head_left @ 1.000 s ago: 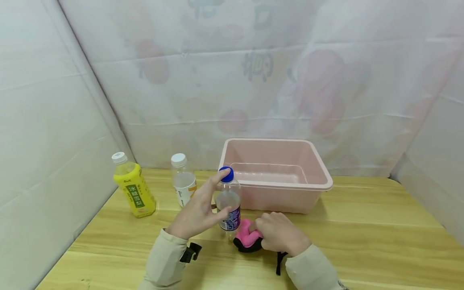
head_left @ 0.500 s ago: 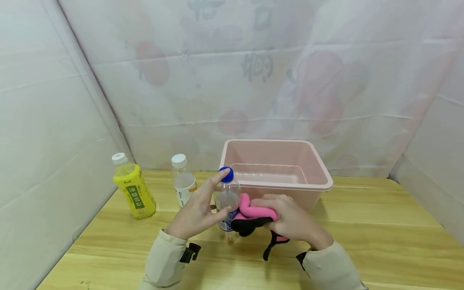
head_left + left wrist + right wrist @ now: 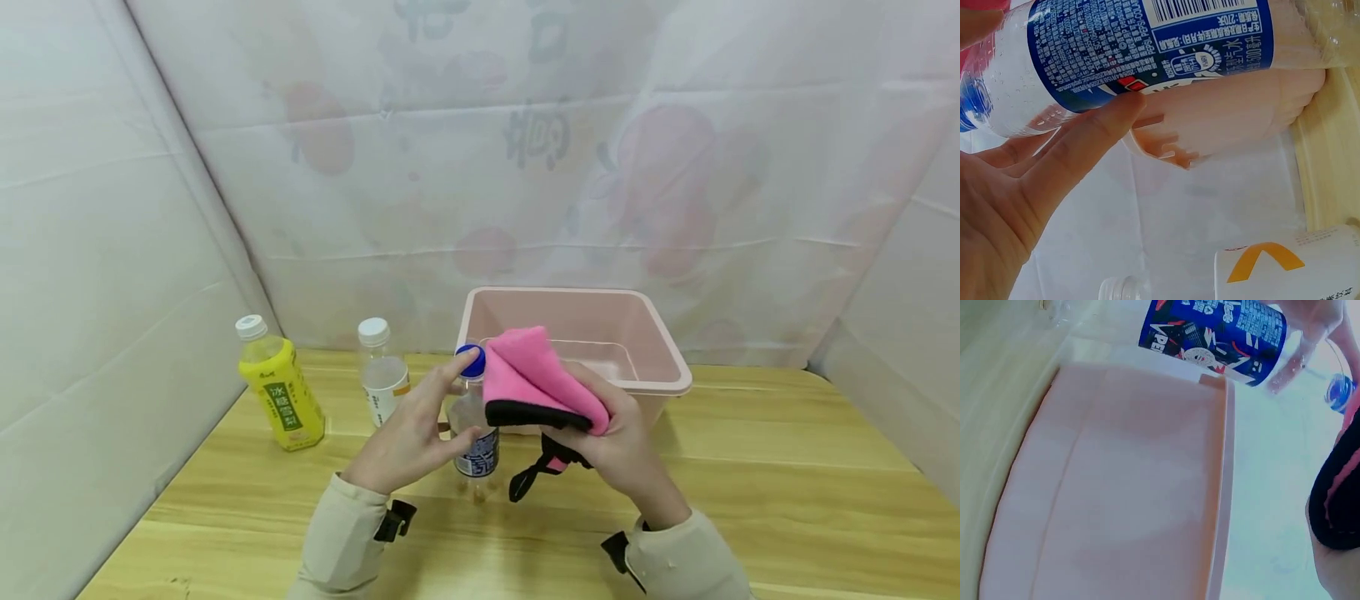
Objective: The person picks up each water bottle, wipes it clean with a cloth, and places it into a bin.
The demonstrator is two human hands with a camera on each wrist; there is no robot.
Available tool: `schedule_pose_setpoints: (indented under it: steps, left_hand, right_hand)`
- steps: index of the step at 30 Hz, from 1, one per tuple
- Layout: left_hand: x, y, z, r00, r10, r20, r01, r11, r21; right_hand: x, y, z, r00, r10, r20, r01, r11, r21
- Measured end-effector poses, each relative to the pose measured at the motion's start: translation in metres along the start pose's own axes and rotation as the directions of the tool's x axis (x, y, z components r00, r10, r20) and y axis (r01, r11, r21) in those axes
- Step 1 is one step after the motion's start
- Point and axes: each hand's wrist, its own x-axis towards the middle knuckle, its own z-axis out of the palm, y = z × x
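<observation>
A clear plastic bottle (image 3: pixel 478 454) with a blue cap and a blue printed label stands upright on the table. My left hand (image 3: pixel 408 437) holds it from the left, one finger up at the cap and another digit against the label (image 3: pixel 1147 37). Some of that hand's fingers are hidden behind the bottle in the left wrist view. To the right, my right hand (image 3: pixel 618 442) grips a folded pink cloth (image 3: pixel 525 371) with black edging and a dangling black strap. The cloth is raised beside the bottle's upper part, and its black border (image 3: pixel 1341 494) shows at the right wrist view's edge.
Behind the hands stands a pink plastic tub (image 3: pixel 667 385), partly covered by the cloth in the head view. A white-capped bottle (image 3: pixel 384 387) with a white label and a yellow-labelled bottle (image 3: pixel 283 396) stand to the left. Fabric walls surround the wooden table (image 3: pixel 787 500).
My right hand has lifted the pink cloth from low beside the bottle's base up to near the cap, and the cloth has turned more upright. The left hand and the bottle have stayed put.
</observation>
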Motion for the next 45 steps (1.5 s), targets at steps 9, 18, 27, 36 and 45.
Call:
schedule_pose_setpoints:
  steps: [9,18,27,36,45]
  left_hand:
    - [-0.002,-0.001,0.0,1.0,0.015,-0.013,-0.014,1.0,0.019]
    - [0.001,0.0,0.002,0.999,0.049,-0.021,-0.048,0.999,0.013]
    - [-0.002,-0.001,-0.001,0.999,-0.018,-0.045,0.018,1.0,-0.013]
    - [-0.001,0.003,-0.001,0.999,-0.011,-0.041,0.011,1.0,0.004]
    - [0.001,0.001,0.0,0.999,-0.002,-0.032,0.002,1.0,0.023]
  right_hand:
    - [0.0,0.011,0.005,0.985,-0.14,0.098,0.154,0.975,-0.158]
    - [0.0,0.007,0.002,0.97,-0.135,0.202,0.224,0.822,-0.524]
    - [0.001,0.002,-0.001,0.936,0.026,0.35,0.213,0.751,-0.625]
    - [-0.02,0.02,0.017,0.686,0.485,0.542,0.152,0.634,-0.759]
    - [-0.025,0.023,0.016,0.673,0.511,0.535,0.12,0.638,-0.761]
